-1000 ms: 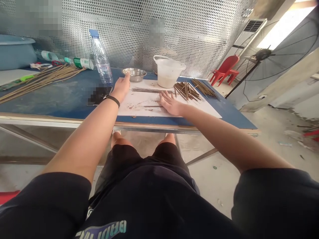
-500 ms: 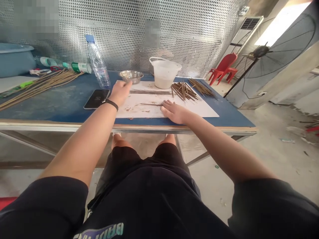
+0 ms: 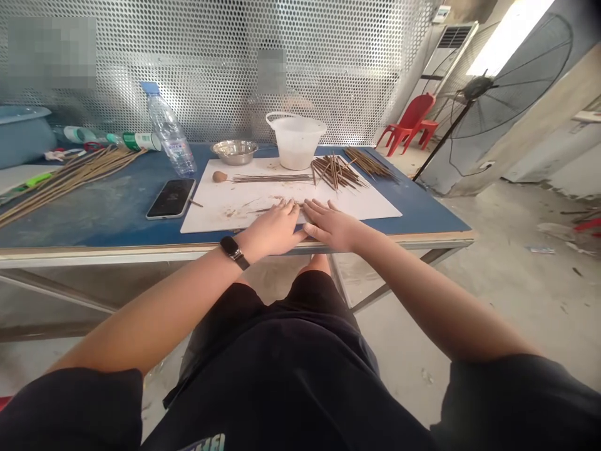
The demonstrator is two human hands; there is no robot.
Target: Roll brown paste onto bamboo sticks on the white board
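My left hand (image 3: 277, 228) lies flat, fingers stretched out, on the near part of a white board (image 3: 380, 203). Beside it, my right hand (image 3: 331, 227) is also flat, the two thumbs meeting. Under the fingers runs a thin brown stick (image 3: 265, 210), mostly covered by the hands. Farther back on the board lies a row of thin dark sticks (image 3: 272, 179). A brown lump (image 3: 218, 177), perhaps clay or dough, sits at the row's left end. To the right is a loose pile of brown sticks (image 3: 335, 173). Brown smears mark the board.
Behind the board stand a metal bowl (image 3: 235, 152) and a white bucket (image 3: 299, 143). At left are a phone (image 3: 170, 199), a plastic bottle (image 3: 173, 134), long thin sticks (image 3: 84, 168) and a blue tub (image 3: 23, 138). A perforated metal panel (image 3: 197, 62) backs the blue table (image 3: 117, 207).
My left hand has moved from the lump at the back left to the near board beside my right hand, leaving the lump in view. The camera view has shifted slightly.
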